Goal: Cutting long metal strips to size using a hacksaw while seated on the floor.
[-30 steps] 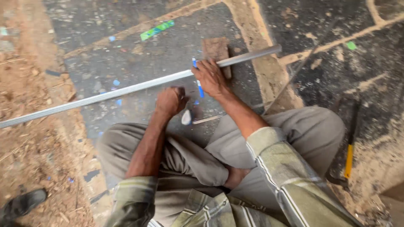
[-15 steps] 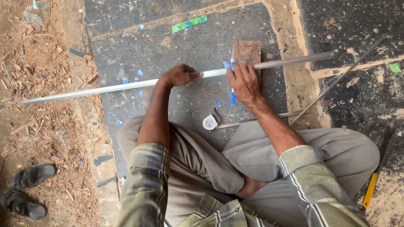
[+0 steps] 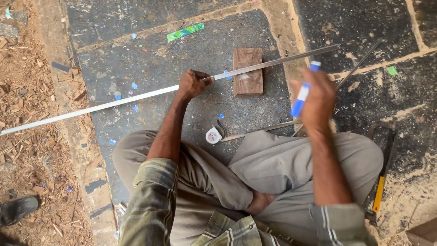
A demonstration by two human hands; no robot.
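I sit cross-legged on a dark stone floor. My left hand (image 3: 191, 84) grips a long thin metal strip (image 3: 114, 104) that runs from far left to upper right and rests on a small wooden block (image 3: 248, 73). Raised off the strip at the right, my right hand (image 3: 316, 100) holds a blue and white marker (image 3: 302, 91). A small round tape measure (image 3: 213, 135) lies on the floor just beyond my knees.
A second thin metal strip (image 3: 259, 130) lies near my right knee, and a thin rod (image 3: 359, 61) runs diagonally at the right. A hacksaw with a yellow handle (image 3: 380, 191) lies far right. Wood chips (image 3: 27, 91) cover the left; a dark shoe (image 3: 16, 209) is at bottom left.
My right hand has lifted off the strip and moved right with the marker. My left hand has closed around the strip near the block.
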